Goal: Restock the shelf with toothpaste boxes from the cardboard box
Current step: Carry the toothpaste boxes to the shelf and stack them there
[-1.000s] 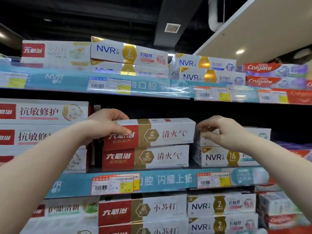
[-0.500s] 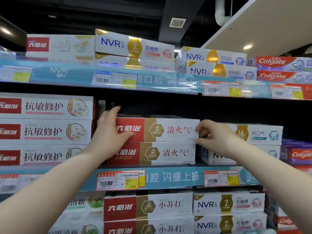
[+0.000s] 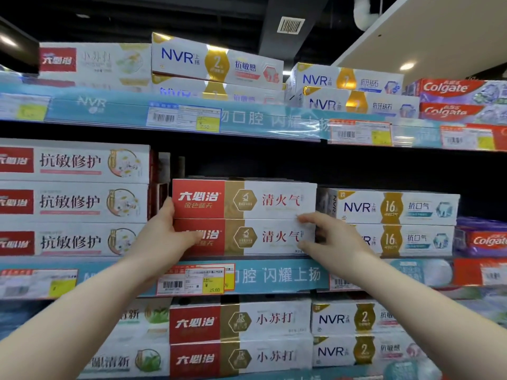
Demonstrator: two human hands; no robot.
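Note:
Two red, gold and white toothpaste boxes lie stacked on the middle shelf (image 3: 288, 275): an upper box (image 3: 247, 199) and a lower box (image 3: 260, 237). My left hand (image 3: 167, 237) presses against the left end of the stack, thumb across the lower box's red panel. On the other side, my right hand (image 3: 329, 238) touches the stack's right end with thumb and fingertips, mostly on the lower box. The cardboard box is out of view.
White and red boxes (image 3: 74, 201) are stacked three high on the left. NVR boxes (image 3: 395, 207) sit right of the stack, Colgate boxes (image 3: 482, 239) further right. The upper shelf (image 3: 247, 119) and the lower shelf hold more boxes. Dark space remains above the stack.
Both hands slid down from the upper box to the ends of the stack. The upper box now sits square on the lower one. The camera has moved closer.

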